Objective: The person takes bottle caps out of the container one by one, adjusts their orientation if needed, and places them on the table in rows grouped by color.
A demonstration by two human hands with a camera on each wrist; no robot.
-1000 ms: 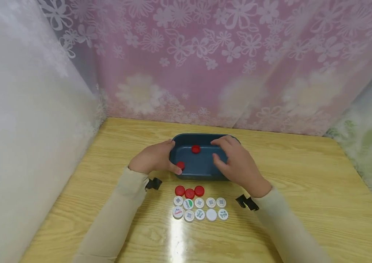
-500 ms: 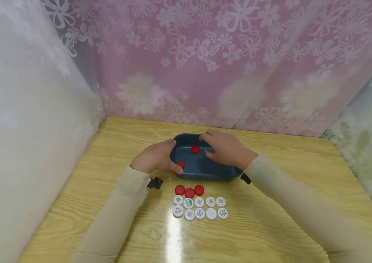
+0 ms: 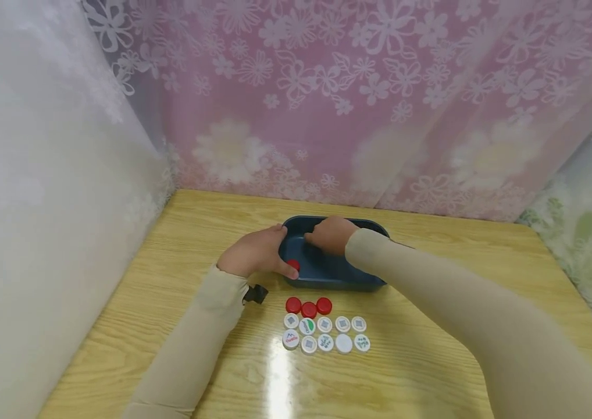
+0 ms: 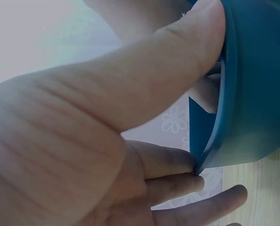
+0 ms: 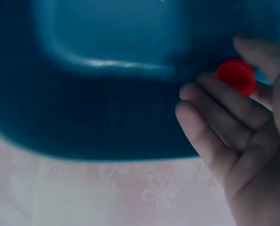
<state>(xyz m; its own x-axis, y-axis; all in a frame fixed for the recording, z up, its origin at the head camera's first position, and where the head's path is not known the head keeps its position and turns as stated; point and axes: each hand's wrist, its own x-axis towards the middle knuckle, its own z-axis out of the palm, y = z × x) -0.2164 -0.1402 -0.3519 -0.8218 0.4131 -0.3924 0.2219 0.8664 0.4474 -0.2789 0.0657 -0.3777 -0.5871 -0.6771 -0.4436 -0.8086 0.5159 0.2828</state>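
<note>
A dark blue plastic tray (image 3: 335,286) stands on the table. My left hand (image 3: 251,253) grips its left end, thumb at the near corner and fingers toward the far one. In the left wrist view the thumb lies against the tray rim (image 4: 228,94). My right hand (image 3: 332,234) reaches down inside the tray. In the right wrist view a red bottle cap (image 5: 235,76), hollow side showing, sits between its spread thumb and fingers; the thumb tip looks apart from it. Another red bottle cap (image 3: 293,266) lies in the tray beside the left thumb.
In front of the tray lie three red bottle caps (image 3: 309,309) and two rows of white bottle caps (image 3: 343,343), some with printed tops. A pink floral curtain (image 3: 296,116) hangs behind the wooden table (image 3: 212,221); a pale cloth (image 3: 66,203) hangs at left.
My right hand has moved left and down into the tray, covering the farther red bottle cap in the head view. My left hand keeps its grip on the tray.
</note>
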